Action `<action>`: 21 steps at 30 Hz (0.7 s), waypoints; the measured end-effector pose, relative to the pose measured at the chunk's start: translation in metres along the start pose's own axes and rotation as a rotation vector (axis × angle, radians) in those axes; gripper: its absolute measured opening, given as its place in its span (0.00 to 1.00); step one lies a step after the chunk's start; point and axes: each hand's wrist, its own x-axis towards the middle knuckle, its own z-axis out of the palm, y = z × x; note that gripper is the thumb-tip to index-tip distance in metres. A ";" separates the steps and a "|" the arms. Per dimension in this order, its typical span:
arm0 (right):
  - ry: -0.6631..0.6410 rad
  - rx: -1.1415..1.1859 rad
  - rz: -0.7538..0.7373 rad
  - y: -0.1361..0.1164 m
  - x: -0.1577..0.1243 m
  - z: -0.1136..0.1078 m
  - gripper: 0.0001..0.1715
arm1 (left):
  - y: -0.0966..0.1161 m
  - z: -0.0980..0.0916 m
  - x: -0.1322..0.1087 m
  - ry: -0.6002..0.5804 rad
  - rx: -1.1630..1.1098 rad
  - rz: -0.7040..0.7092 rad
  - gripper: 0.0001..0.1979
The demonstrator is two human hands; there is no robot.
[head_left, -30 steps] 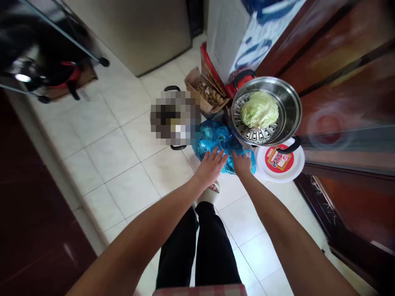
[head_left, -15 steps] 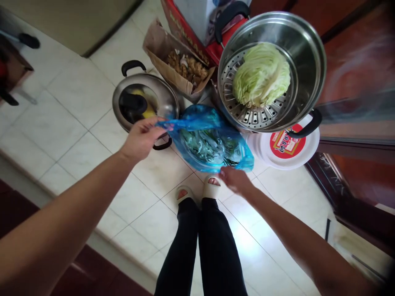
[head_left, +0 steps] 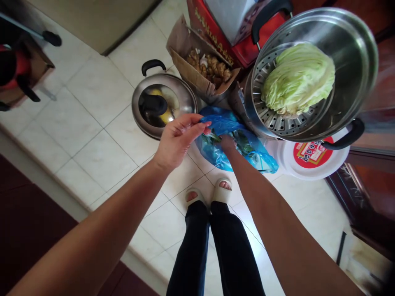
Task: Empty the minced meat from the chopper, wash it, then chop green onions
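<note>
A blue plastic bag (head_left: 257, 154) with green leafy vegetables inside lies on the tiled floor in front of my feet. My left hand (head_left: 177, 139) pinches the bag's left edge and holds it open. My right hand (head_left: 227, 142) reaches down into the bag among the greens; its fingers are hidden inside. Just right of the bag stands a steel steamer pot (head_left: 352, 53) with a half cabbage (head_left: 298, 78) on its perforated tray.
A lidded steel pot (head_left: 182, 96) sits left of the bag. Behind it a brown paper bag (head_left: 185, 45) holds ginger roots. A white lidded tub (head_left: 308, 162) with a red label sits under the steamer. Dark wooden furniture (head_left: 373, 181) lines the right side.
My left hand has drawn in closer to the bag, still gripping its edge. My right hand moved from the bag's near rim into the bag. The view shifted closer to the pots.
</note>
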 end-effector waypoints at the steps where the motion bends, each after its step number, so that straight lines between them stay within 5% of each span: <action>1: 0.015 0.007 -0.002 0.002 -0.010 0.000 0.23 | -0.002 -0.001 0.000 0.017 -0.013 -0.006 0.08; 6: 0.183 0.039 -0.026 0.029 -0.088 -0.024 0.20 | -0.004 -0.002 -0.010 0.104 0.160 -0.055 0.13; 10: 0.332 0.084 -0.100 0.057 -0.179 -0.064 0.18 | 0.023 0.009 -0.055 0.033 0.511 -0.050 0.25; 13: 0.439 0.122 -0.244 0.059 -0.263 -0.098 0.18 | 0.068 0.026 -0.111 -0.222 0.589 0.069 0.27; 16: 0.386 0.192 -0.474 0.039 -0.348 -0.122 0.20 | 0.122 0.037 -0.174 -0.399 0.540 0.185 0.29; 18: 0.270 0.186 -0.535 0.018 -0.395 -0.131 0.22 | 0.159 0.035 -0.215 -0.412 0.483 0.219 0.26; 21: 0.082 0.101 -0.621 -0.023 -0.450 -0.146 0.21 | 0.210 0.016 -0.277 -0.270 0.338 0.225 0.22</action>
